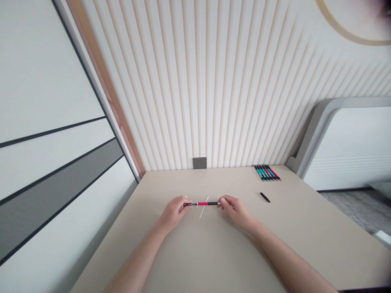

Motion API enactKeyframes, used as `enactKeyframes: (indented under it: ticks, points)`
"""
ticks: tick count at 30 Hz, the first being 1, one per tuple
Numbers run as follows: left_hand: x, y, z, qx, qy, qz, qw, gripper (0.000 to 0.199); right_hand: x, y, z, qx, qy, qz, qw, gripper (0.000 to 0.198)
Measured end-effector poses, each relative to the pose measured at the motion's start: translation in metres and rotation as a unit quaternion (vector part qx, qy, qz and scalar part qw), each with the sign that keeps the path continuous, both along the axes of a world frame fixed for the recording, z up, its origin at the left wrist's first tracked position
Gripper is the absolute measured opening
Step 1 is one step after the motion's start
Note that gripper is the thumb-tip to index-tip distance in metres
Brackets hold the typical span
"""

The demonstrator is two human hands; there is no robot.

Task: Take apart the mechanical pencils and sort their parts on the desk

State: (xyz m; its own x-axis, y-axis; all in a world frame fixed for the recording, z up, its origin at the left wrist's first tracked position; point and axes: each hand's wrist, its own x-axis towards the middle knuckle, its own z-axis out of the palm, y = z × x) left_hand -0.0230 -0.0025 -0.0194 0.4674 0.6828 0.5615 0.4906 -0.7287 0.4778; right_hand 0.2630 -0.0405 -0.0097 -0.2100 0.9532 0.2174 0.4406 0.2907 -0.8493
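A pen with a pink and black barrel (203, 204) is held level over the table between both hands. My left hand (174, 209) pinches its left end, and my right hand (233, 206) pinches the right end near the silver tip. Beneath the pen, a thin white stick, perhaps a pen refill (202, 212), lies slantwise on the table. To the right of my right hand rests a short black piece (265, 197), like a pen barrel part. A small pale bit shows just behind my left fingers, too small to name.
Several blue, red and black pens (267, 173) lie side by side at the table's (195, 252) back right. A dark socket (199, 163) sits on the ribbed wall behind. A white cabinet (61, 203) stands along the left, and a padded grey bed headboard (345, 138) is at the right.
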Motion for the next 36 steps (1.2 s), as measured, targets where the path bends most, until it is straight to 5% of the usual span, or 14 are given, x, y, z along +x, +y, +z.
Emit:
enactKeyframes:
  ticks: [7,13,20,27,32,36]
  points:
    - [0.0,-0.002,0.002,-0.014,-0.004,0.005,1.0,0.009,0.002,-0.002,0.008,0.047,-0.01,0.011,0.999,0.027]
    - [-0.001,0.0,-0.001,-0.007,0.003,-0.001,1.0,0.009,0.001,-0.001,0.004,0.031,-0.048,0.011,0.998,0.047]
    - [-0.001,-0.001,0.001,-0.013,0.007,0.003,1.0,0.009,0.002,-0.003,0.009,0.076,-0.018,0.016,0.997,0.024]
    - [0.002,-0.003,0.004,-0.026,0.0,0.0,1.0,0.011,0.002,-0.003,0.007,0.076,-0.05,-0.011,0.996,0.024]
    - [0.004,-0.004,0.007,-0.143,-0.101,0.028,0.984,0.017,-0.002,-0.007,0.011,0.079,-0.04,0.007,0.996,0.019]
    - [0.015,-0.005,0.01,-0.257,-0.259,0.023,0.931,0.029,-0.015,-0.012,0.012,0.085,-0.024,0.023,0.996,0.011]
